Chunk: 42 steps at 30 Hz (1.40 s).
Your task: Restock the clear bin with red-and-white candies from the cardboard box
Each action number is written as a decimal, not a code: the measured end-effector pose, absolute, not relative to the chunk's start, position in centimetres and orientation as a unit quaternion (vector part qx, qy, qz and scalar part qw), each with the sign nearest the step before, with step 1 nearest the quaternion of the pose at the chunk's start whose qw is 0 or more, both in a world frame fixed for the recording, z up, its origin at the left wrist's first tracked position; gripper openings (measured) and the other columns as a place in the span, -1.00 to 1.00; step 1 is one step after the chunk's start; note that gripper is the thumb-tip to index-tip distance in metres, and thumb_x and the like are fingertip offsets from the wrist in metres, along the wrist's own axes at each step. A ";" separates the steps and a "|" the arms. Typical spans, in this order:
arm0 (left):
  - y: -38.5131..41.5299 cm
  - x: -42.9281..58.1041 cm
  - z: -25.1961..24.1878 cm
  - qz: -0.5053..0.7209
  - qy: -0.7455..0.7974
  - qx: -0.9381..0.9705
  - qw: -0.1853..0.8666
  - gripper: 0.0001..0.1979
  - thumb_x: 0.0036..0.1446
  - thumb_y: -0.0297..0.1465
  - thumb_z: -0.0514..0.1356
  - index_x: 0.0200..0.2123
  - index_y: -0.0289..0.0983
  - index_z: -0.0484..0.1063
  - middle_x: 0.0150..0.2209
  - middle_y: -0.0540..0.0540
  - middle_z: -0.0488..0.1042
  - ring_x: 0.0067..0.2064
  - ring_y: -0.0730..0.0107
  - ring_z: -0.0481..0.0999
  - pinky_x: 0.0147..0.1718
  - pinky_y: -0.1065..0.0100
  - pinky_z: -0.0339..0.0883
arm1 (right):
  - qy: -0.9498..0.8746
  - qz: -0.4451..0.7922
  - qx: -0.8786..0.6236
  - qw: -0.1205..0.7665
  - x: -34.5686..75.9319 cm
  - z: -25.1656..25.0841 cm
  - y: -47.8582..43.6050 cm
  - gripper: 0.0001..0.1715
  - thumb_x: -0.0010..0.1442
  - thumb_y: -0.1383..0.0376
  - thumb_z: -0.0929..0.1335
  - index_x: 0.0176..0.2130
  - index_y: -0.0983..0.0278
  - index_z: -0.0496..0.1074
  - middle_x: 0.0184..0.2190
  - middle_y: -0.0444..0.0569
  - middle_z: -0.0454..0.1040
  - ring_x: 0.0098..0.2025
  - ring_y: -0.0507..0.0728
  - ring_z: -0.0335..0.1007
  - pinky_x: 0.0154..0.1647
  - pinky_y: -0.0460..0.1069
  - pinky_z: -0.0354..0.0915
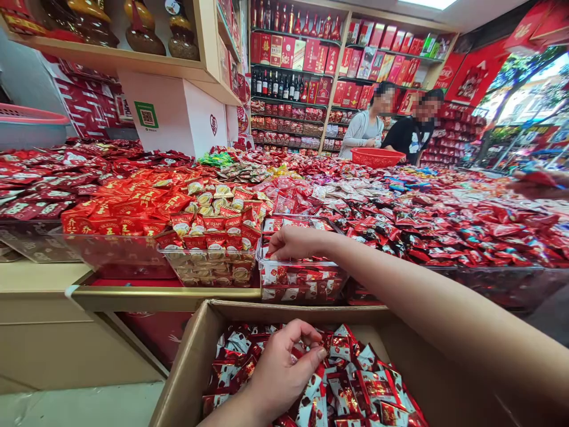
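My left hand is inside a cardboard box, low over a heap of red-and-white wrapped candy packets. Its fingers curl in and the thumb tip comes close to the index finger; what they hold, if anything, is unclear. Beyond the box, my right hand reaches over the front rim of a clear plastic bin. That bin has similar packets in neat rows behind its front wall. The right fingers point down, pinched together, with a bit of red candy packet at the tips.
Bins of durian candy and orange-red packets stand to the left. Heaped red packets spread right. A brass-coloured rail borders the counter. Two people stand behind a red basket; another person's hand shows at far right.
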State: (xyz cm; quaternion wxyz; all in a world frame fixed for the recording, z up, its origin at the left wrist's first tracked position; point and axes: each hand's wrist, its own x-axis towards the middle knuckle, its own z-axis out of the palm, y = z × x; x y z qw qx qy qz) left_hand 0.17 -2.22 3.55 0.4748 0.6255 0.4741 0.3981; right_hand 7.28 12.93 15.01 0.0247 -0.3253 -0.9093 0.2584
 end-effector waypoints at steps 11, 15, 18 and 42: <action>-2.1 0.4 3.2 0.384 0.474 0.632 0.478 -0.90 -0.01 -0.35 0.08 -0.39 -0.24 0.32 -0.42 0.02 0.38 -0.40 0.46 0.31 -0.44 0.47 0.17 | -0.862 0.372 -0.342 0.033 7.9 14.3 13.4 -0.91 -0.09 0.34 0.30 -0.50 0.36 0.37 -0.69 -0.23 0.23 -0.64 -0.10 0.07 -0.63 -0.18 0.06; -2.2 0.5 3.1 0.382 0.473 0.634 0.478 -0.90 -0.01 -0.36 0.08 -0.39 -0.25 0.31 -0.43 0.02 0.37 -0.40 0.46 0.30 -0.42 0.47 0.17 | -0.837 0.430 -0.338 0.011 7.9 14.4 13.7 -0.94 -0.09 0.36 0.29 -0.52 0.34 0.34 -0.72 -0.25 0.23 -0.67 -0.10 0.07 -0.64 -0.17 0.07; -2.1 0.6 3.0 0.379 0.473 0.632 0.482 -0.91 -0.02 -0.37 0.09 -0.40 -0.26 0.30 -0.44 0.01 0.37 -0.40 0.45 0.30 -0.41 0.47 0.18 | -0.835 0.433 -0.339 0.005 7.6 14.4 13.8 -0.94 -0.10 0.38 0.29 -0.53 0.33 0.36 -0.72 -0.25 0.24 -0.67 -0.09 0.08 -0.62 -0.16 0.08; -0.6 -0.6 3.5 0.604 0.474 0.474 0.431 -0.85 -0.04 -0.35 0.15 -0.36 -0.24 0.27 -0.43 0.04 0.36 -0.38 0.49 0.36 -0.34 0.44 0.24 | -0.792 0.374 -0.417 0.243 14.2 10.4 1.8 -0.72 -0.04 0.13 0.31 -0.41 0.30 0.28 -0.61 -0.17 0.30 -0.57 -0.05 0.15 -0.61 -0.15 0.03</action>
